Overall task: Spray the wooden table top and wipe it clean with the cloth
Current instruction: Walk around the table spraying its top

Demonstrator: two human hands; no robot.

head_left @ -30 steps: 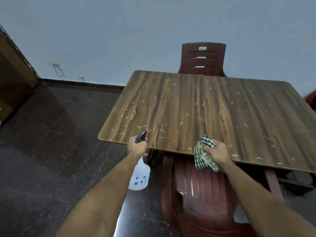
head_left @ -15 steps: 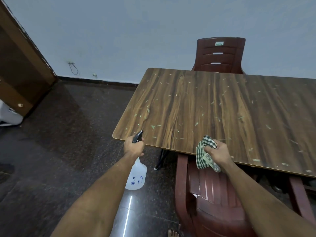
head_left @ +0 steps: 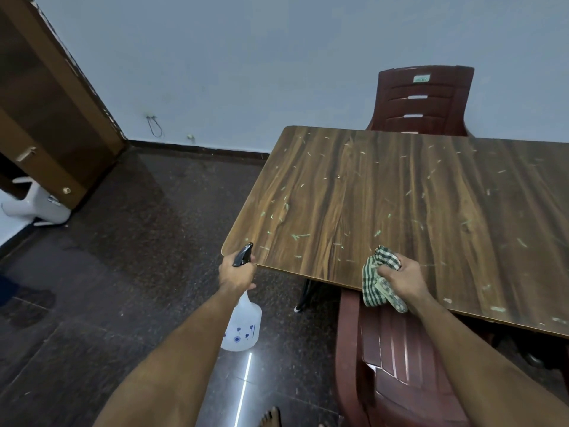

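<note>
Far left of the hands stood a brown wooden door (head_left: 52, 103) over a dark tiled floor (head_left: 123, 272), with a pale blue wall (head_left: 246, 57) behind. The left hand (head_left: 235, 274) gripped a white spray bottle (head_left: 241, 326) by its black nozzle, just off the corner of the desk (head_left: 431, 211). The wooden top carried many small pale scraps (head_left: 300, 235). The right hand (head_left: 403, 280) clutched a checked cloth (head_left: 377, 280) at the near edge. One dark red chair (head_left: 397, 365) stood below that hand, another chair (head_left: 423, 101) beyond the desk.
</note>
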